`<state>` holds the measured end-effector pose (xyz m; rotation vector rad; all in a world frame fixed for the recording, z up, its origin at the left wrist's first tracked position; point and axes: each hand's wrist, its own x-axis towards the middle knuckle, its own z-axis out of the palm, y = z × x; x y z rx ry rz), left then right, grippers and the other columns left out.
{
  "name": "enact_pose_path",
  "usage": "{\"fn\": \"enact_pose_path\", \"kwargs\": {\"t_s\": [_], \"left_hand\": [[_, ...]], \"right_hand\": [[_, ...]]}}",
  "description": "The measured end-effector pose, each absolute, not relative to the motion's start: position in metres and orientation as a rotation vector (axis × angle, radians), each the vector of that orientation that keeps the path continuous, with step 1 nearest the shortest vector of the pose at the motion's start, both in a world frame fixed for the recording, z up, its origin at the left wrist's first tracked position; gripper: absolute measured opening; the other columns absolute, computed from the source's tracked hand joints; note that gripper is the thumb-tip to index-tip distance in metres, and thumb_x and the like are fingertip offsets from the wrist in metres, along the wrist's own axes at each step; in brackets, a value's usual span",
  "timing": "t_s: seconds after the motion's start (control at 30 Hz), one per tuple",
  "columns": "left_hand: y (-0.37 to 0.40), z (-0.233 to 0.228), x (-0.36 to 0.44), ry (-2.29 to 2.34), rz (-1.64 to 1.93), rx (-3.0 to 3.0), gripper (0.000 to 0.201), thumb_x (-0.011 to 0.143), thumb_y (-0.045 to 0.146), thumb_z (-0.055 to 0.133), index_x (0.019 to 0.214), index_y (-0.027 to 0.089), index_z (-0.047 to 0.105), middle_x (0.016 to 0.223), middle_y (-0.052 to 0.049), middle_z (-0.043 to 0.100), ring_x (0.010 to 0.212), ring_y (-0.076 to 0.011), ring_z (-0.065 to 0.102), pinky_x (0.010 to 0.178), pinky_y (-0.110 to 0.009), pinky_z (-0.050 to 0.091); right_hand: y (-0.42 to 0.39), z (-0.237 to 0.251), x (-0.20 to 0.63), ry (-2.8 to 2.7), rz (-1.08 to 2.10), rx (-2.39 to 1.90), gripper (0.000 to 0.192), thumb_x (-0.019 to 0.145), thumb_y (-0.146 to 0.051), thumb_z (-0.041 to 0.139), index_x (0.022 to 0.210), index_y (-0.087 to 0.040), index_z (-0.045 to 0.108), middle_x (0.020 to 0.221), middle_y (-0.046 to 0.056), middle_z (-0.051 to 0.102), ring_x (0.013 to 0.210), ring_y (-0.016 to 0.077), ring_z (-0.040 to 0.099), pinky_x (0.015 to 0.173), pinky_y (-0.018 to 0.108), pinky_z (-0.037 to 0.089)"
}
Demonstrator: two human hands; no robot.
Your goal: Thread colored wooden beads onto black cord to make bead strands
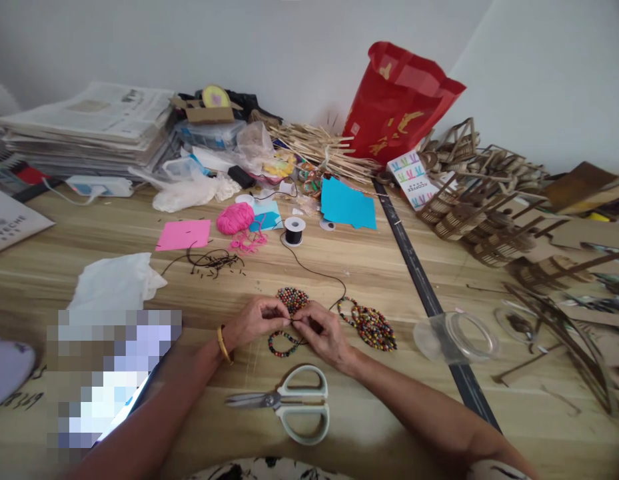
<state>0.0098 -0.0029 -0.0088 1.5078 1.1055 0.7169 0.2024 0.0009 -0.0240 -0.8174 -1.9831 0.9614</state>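
Observation:
My left hand [259,315] and my right hand [323,332] meet fingertip to fingertip, each pinching thin black cord [323,275]. That cord runs back to a white spool [294,223] wound with black. Just below the fingertips lies a small beaded bracelet [283,353], a loop of dark multicoloured beads. Behind the fingers sits a cluster of colourful beads [292,297], partly covered by them. Several strung bead loops [374,328] are heaped to the right of my right hand. White-handled scissors [303,437] rest nearer me, blades pointing left.
A phone [134,380], partly blurred out, lies left. Black cord scraps [214,262], pink yarn [235,218] and blue paper [348,203] are farther back. Small woven baskets [504,237] crowd the right side. A red bag [396,100] and stacked newspapers [89,123] stand behind.

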Motion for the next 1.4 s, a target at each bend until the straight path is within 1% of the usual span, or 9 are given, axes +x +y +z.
{"fn": "enact_pose_path", "kwargs": {"t_s": [0.1, 0.33, 0.53, 0.8, 1.13, 1.4], "left_hand": [[-0.0026, -0.0080, 0.0101, 1.102, 0.719, 1.512, 0.016, 0.072, 0.026, 0.062, 0.074, 0.011, 0.063, 0.070, -0.002, 0.062, 0.065, -0.0123, 0.055, 0.062, -0.023, 0.043], [-0.0036, -0.0078, 0.0097, 1.108, 0.702, 1.543, 0.015, 0.071, 0.025, 0.063, 0.075, 0.010, 0.064, 0.071, -0.003, 0.063, 0.066, -0.0127, 0.057, 0.063, -0.023, 0.044], [-0.0027, -0.0104, 0.0085, 1.071, 0.718, 1.430, 0.018, 0.069, 0.026, 0.067, 0.077, 0.010, 0.064, 0.072, -0.003, 0.065, 0.065, -0.0121, 0.057, 0.063, -0.023, 0.045], [-0.0009, -0.0111, 0.0089, 1.053, 0.725, 1.348, 0.022, 0.066, 0.027, 0.070, 0.078, 0.009, 0.065, 0.072, -0.004, 0.067, 0.065, -0.0122, 0.059, 0.064, -0.024, 0.046], [-0.0013, -0.0105, 0.0089, 1.055, 0.717, 1.378, 0.019, 0.066, 0.024, 0.069, 0.078, 0.009, 0.065, 0.069, -0.003, 0.066, 0.062, -0.0111, 0.058, 0.061, -0.023, 0.045], [-0.0012, -0.0135, 0.0095, 1.026, 0.736, 1.364, 0.020, 0.066, 0.026, 0.070, 0.076, 0.009, 0.063, 0.069, -0.003, 0.066, 0.062, -0.0115, 0.058, 0.061, -0.024, 0.046]], "right_hand": [[0.0005, -0.0236, 0.2020, -1.984, 0.947, -0.815, 0.010, 0.085, -0.023, 0.054, 0.088, -0.018, 0.061, 0.074, 0.004, 0.057, 0.069, 0.0147, 0.052, 0.061, 0.026, 0.041], [0.0006, -0.0243, 0.2016, -2.000, 0.945, -0.811, 0.010, 0.086, -0.023, 0.051, 0.084, -0.018, 0.059, 0.075, 0.004, 0.057, 0.070, 0.0143, 0.052, 0.063, 0.026, 0.041], [-0.0004, -0.0240, 0.2022, -2.011, 0.939, -0.869, 0.011, 0.086, -0.023, 0.050, 0.082, -0.017, 0.058, 0.073, 0.002, 0.054, 0.064, 0.0120, 0.049, 0.058, 0.023, 0.039], [-0.0005, -0.0265, 0.2017, -1.998, 0.949, -0.884, 0.010, 0.085, -0.023, 0.050, 0.082, -0.017, 0.058, 0.071, 0.002, 0.054, 0.061, 0.0117, 0.048, 0.054, 0.023, 0.037], [-0.0004, -0.0243, 0.2018, -2.013, 0.958, -0.879, 0.009, 0.084, -0.022, 0.050, 0.081, -0.019, 0.058, 0.071, 0.002, 0.054, 0.063, 0.0123, 0.048, 0.056, 0.023, 0.038], [-0.0009, -0.0243, 0.2019, -2.024, 0.951, -0.889, 0.011, 0.085, -0.023, 0.050, 0.080, -0.017, 0.058, 0.072, 0.002, 0.056, 0.063, 0.0120, 0.049, 0.056, 0.023, 0.038]]}}
